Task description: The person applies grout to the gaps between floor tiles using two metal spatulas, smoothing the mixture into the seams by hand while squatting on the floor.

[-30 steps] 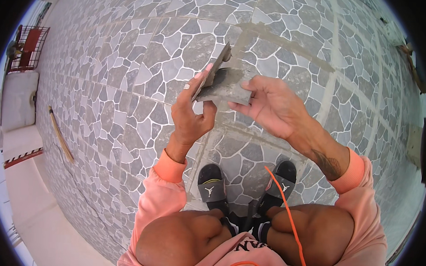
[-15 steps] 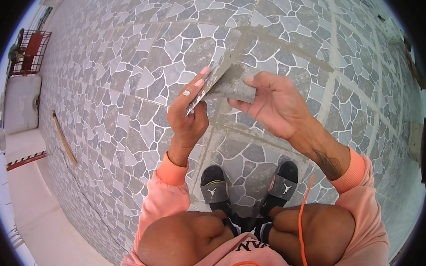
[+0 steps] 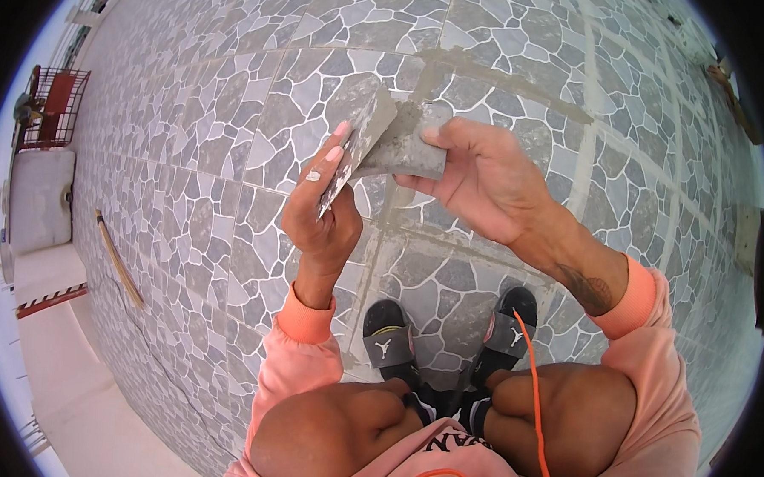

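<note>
Above the squatting knees, my left hand (image 3: 319,206) grips a thin flat plate (image 3: 373,119) smeared with grey cement, held tilted on its edge. My right hand (image 3: 478,174) pinches the right end of a second cement-covered grey plate (image 3: 406,140), thumb on top and fingers beneath. The two plates meet at an angle, the second plate's left edge against the first. Whether either has a handle cannot be made out. Below lies the stone-patterned tiled floor (image 3: 312,82), with a band of wet grey grout (image 3: 508,82) along the joints.
A long thin tan stick (image 3: 118,261) lies on the floor at left. At the left edge are a red wire cart (image 3: 55,109), a pale block-shaped container (image 3: 41,198) and a white ledge (image 3: 70,344). My sandalled feet (image 3: 390,341) are below my hands.
Both hands have shifted slightly left with the plates. The left plate's top end has come lower, and more of the right plate's cement-covered face shows.
</note>
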Demonstrator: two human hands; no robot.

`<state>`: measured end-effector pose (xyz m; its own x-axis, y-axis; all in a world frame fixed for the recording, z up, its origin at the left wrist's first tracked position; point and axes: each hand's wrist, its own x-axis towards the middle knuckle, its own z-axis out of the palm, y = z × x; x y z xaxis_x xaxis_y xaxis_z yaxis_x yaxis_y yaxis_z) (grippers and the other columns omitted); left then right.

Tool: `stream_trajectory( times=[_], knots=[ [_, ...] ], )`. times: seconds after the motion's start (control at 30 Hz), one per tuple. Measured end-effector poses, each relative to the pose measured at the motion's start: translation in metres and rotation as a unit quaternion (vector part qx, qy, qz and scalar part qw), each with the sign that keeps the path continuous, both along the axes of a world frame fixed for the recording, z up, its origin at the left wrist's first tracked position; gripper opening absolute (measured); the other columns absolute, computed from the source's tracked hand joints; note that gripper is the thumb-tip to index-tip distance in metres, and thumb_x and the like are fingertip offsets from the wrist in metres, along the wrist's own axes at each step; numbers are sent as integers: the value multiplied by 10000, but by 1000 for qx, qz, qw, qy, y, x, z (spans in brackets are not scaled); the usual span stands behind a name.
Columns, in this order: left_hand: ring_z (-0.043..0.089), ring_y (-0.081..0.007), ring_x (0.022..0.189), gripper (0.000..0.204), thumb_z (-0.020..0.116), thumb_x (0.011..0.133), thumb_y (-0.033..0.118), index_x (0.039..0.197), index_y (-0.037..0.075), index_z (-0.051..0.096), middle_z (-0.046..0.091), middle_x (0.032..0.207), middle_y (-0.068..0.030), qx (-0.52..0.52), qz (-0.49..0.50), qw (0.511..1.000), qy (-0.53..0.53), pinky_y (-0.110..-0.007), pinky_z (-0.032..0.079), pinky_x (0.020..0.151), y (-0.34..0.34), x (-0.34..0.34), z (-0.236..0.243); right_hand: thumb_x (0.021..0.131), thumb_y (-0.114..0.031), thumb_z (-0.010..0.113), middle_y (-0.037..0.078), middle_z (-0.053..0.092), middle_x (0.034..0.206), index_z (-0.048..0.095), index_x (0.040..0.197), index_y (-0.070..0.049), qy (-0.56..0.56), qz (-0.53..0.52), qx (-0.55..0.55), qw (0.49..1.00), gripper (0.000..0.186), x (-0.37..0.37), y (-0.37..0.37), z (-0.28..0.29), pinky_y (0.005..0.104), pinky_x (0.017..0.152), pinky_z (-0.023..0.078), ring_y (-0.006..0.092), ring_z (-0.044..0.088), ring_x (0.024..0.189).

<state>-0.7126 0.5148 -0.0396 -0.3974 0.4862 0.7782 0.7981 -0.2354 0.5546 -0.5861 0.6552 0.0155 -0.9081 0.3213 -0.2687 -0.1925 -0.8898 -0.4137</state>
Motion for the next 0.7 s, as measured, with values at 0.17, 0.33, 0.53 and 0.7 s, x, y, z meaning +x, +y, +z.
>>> stream_trajectory(
  times=[0.17, 0.33, 0.53, 0.7],
  knots=[
    [608, -185, 866, 348, 463, 845, -147, 1163, -11, 427, 584, 1145, -263, -48, 31, 997, 44, -254, 488, 683, -5, -4, -2, 844, -56, 529, 115, 598, 1051, 588, 899, -1, 12, 11, 26, 1000, 98, -2, 4, -6, 454, 877, 455, 236, 575, 982],
    [612, -233, 938, 362, 459, 820, -164, 1145, -6, 444, 589, 1139, -262, -40, 28, 999, 16, -274, 501, 727, -4, -3, -5, 846, -58, 534, 120, 598, 1053, 575, 914, 6, 37, 13, 54, 998, 103, -5, 6, -12, 446, 902, 446, 226, 584, 978],
    [614, -328, 1052, 436, 441, 742, -210, 1120, 2, 495, 607, 1127, -241, -28, 23, 999, -15, -325, 526, 816, -4, -5, -9, 867, -69, 517, 150, 558, 1143, 471, 1119, 65, 11, -15, 108, 994, 289, -9, 5, -14, 435, 972, 422, 230, 561, 1065],
    [617, -317, 1047, 509, 437, 719, -210, 1173, 3, 528, 611, 1137, -217, -71, 50, 996, -1, -314, 534, 805, -5, -7, -3, 878, -61, 498, 157, 534, 1187, 438, 1172, 82, 20, -1, 127, 992, 332, -11, 4, -13, 423, 1004, 403, 238, 544, 1096]
  ],
)
